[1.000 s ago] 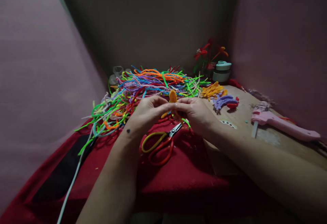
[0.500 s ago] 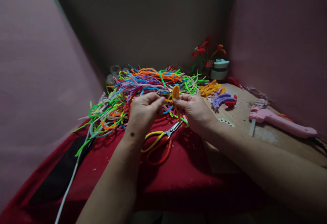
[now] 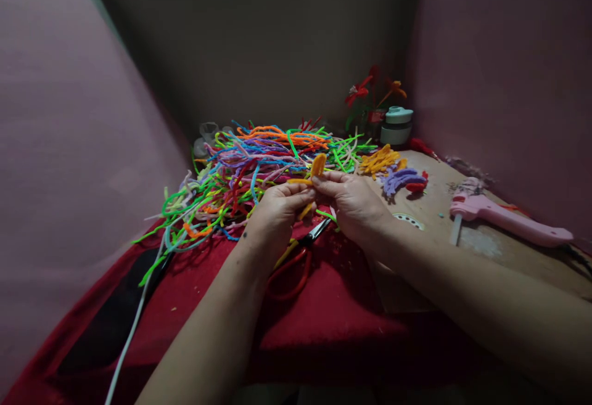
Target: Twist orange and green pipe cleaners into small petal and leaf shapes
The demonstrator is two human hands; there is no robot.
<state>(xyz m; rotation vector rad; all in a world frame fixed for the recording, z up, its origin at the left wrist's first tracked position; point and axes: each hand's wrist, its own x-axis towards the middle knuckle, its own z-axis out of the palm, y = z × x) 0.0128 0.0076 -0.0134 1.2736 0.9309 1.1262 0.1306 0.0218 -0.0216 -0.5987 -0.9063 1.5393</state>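
Here, both hands are meeting over the red cloth [image 3: 333, 325], pinching an orange pipe cleaner [image 3: 317, 167] between them. The left hand [image 3: 277, 211] is closing its fingertips on the lower stretch of it, and the right hand [image 3: 354, 201] is gripping it just beside, where a folded loop is standing up above the thumbs. How the wire is bending between the fingers is hard to make out, since the knuckles are covering it.

Beneath the wrists a pair of scissors [image 3: 298, 257] is lying half hidden: only the blade tips and part of the red and yellow handles are showing. Behind the hands a big tangle of coloured pipe cleaners [image 3: 259, 161] is spreading toward the wall. To the right, small heaps of orange pieces [image 3: 382, 159] and purple pieces [image 3: 402, 178] are sitting near each other. A pink glue gun [image 3: 504, 223] is lying on the bare board, well apart. A white cable [image 3: 134, 325] is running off the lower edge. The far corner, with a round container [image 3: 396, 126] and flowers, is dim and blurred.
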